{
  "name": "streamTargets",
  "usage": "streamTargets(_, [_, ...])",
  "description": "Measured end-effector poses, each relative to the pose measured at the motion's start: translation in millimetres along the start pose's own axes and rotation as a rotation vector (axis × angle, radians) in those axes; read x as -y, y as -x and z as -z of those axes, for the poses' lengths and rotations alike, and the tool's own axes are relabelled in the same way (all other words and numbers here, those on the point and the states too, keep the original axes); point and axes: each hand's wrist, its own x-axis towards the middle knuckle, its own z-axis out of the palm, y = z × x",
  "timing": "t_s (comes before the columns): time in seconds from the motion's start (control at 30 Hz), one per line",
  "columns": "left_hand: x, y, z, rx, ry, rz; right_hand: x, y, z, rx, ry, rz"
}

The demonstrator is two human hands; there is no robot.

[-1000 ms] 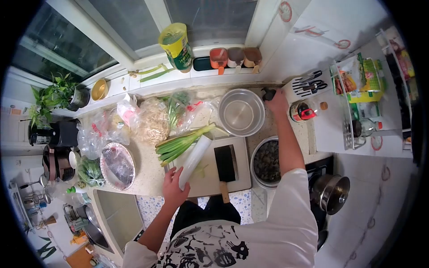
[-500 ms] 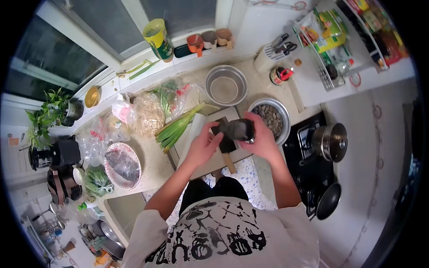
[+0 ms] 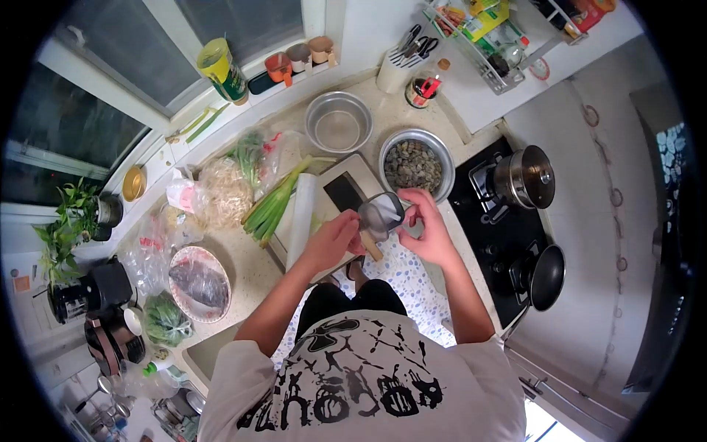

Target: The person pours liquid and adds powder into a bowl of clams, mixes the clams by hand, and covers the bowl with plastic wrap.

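A translucent grey cup-like container (image 3: 381, 218) with a dark rim is held in front of my body, tilted on its side. My left hand (image 3: 333, 241) grips its left side with bent fingers. At the dark rim on the right, the thumb and fingers of my right hand (image 3: 428, 230) are curled against it. Below lies a cleaver (image 3: 345, 193) on the cutting board (image 3: 359, 171), its wooden handle (image 3: 372, 246) pointing toward me. A white roll (image 3: 300, 214) and green onions (image 3: 276, 202) rest along the board's left side.
A metal bowl of shellfish (image 3: 414, 165) stands by the stove (image 3: 482, 243), with another metal bowl (image 3: 339, 124) behind. Bagged vegetables and a wrapped fish on a plate (image 3: 224, 295) sit left. A pot (image 3: 524, 178) and frying pan (image 3: 548, 278) are on the right.
The container has come down toward me and turned, so its see-through body now shows. Both hands moved with it. The whole view has shifted, with the counter things now further left.
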Motion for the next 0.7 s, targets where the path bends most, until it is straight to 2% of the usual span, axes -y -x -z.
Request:
streamTargets(0.07, [12, 1, -2, -0.007, -0.046, -0.057, 4, 5, -1, -0.084, 0.051, 0.040])
streamTargets(0.17, [16, 8, -7, -0.045, -0.175, -0.151, 28, 5, -7, -0.121, 0.554, 0.102])
streamTargets(0.27, [13, 13, -14, -0.083, -0.301, -0.220, 26, -2, -12, -0.167, 0.775, 0.241])
streamTargets(0.47, [22, 14, -15, -0.101, -0.396, -0.204, 14, -4, -20, -0.104, 0.632, 0.058])
streamTargets(0.57, [29, 14, -16, -0.103, -0.382, -0.188, 12, -2, -22, -0.101, 0.551, 0.026])
streamTargets(0.7, [30, 14, -18, -0.092, -0.350, -0.191, 9, 0, -18, -0.155, 0.514, 0.101])
